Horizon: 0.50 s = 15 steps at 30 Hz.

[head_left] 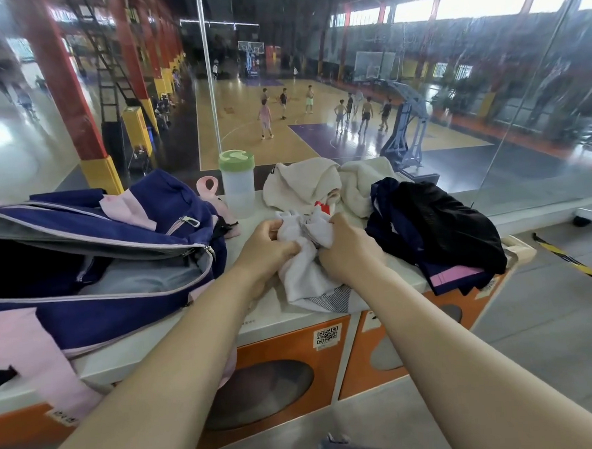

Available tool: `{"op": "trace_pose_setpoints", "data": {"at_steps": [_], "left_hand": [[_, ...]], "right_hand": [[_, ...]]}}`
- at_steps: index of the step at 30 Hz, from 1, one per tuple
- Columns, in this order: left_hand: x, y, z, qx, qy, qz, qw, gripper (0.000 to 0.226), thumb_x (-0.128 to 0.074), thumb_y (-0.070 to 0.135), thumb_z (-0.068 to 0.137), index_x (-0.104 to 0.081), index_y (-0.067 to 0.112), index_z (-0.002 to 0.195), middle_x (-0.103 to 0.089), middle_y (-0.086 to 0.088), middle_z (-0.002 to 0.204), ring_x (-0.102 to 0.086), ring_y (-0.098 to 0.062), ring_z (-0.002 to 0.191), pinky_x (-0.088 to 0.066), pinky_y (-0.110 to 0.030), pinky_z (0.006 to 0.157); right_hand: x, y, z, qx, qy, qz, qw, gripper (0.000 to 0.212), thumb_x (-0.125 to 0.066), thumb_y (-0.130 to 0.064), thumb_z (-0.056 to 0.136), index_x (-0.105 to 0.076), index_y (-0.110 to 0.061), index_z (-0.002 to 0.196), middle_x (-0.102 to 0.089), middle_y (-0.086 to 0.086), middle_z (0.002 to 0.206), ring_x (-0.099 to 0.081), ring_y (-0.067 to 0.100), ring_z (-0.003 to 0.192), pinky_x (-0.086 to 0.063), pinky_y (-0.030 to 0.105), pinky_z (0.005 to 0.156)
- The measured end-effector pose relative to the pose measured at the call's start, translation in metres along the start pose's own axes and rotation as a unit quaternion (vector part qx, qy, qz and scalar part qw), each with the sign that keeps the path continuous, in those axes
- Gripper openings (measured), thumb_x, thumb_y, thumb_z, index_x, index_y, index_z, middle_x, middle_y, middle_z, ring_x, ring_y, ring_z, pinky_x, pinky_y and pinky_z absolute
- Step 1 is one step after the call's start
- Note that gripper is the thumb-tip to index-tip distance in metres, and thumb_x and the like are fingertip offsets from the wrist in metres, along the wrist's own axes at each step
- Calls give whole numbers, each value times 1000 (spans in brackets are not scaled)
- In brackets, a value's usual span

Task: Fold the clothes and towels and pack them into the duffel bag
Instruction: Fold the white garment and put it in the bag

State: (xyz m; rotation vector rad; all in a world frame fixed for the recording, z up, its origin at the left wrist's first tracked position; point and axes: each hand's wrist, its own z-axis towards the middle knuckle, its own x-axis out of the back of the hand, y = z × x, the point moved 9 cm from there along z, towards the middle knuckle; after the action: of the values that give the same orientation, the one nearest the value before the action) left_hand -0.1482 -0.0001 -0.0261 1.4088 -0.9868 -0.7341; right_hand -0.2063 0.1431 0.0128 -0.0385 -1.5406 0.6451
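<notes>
A small white garment [307,278] lies bunched on the white counter top [265,311]. My left hand [266,248] grips its left side and my right hand [349,249] grips its right side, both with curled fingers. To the left stands the navy and pink duffel bag [118,268], unzipped and gaping. Behind my hands lies a cream towel or garment [306,182] in a heap. On the right sits a pile of black and navy clothes [438,223] with a pink edge.
A clear bottle with a green lid [237,182] stands at the back of the counter, beside a pink loop [208,186]. A glass wall rises right behind the counter. Orange locker fronts [288,372] lie below the top. Grey floor extends to the right.
</notes>
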Motion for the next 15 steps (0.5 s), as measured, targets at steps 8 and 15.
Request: {"op": "trace_pose_setpoints", "data": {"at_steps": [8,15], "left_hand": [[-4,15,-17,105,-119,-255,954,63,-48,38,77,-49,2,129,-61,-15,103,-54,-22,71,-50,-36,74],[-9,12,-24,120,-178,-242,946,56,-28,39,95,-50,7,135,-51,-15,142,-51,-34,122,-36,-47,110]], "right_hand": [[-6,-33,-13,32,-74,127,989,94,-53,-68,83,-30,-2,145,-56,13,133,-54,26,117,-43,32,84],[-16,-26,-10,-5,-70,75,995,78,-56,-41,88,-18,-13,150,-54,10,131,-56,28,113,-49,37,88]]}}
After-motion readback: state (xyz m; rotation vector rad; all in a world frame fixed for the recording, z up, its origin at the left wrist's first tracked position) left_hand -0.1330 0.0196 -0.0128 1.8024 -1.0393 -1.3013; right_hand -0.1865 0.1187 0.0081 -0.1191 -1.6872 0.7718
